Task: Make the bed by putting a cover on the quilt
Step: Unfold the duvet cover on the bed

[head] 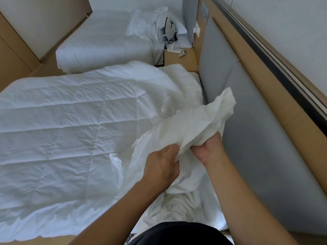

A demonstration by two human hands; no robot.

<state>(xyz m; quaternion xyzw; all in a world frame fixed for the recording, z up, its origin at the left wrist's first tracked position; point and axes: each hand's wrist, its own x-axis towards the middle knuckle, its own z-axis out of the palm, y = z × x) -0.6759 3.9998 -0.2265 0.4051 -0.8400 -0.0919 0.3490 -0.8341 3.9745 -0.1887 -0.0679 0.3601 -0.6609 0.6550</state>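
A white stitched quilt (70, 124) lies spread over the near bed, reaching its left and front edges. At the head end a cream-white cover (198, 124) is bunched up and lifted off the bed. My left hand (162, 165) grips a fold of the cover from the left. My right hand (208, 149) holds the raised bundle from below, close to the grey headboard. The two hands are almost touching. The rest of the cover trails down onto the mattress beneath them.
A grey padded headboard (247, 138) runs along the right. A second bed (106, 43) stands behind, with crumpled linen (141, 23) and a dark bag (167, 30) on it. Between the beds is a wooden nightstand (184, 61) with a charger and cables.
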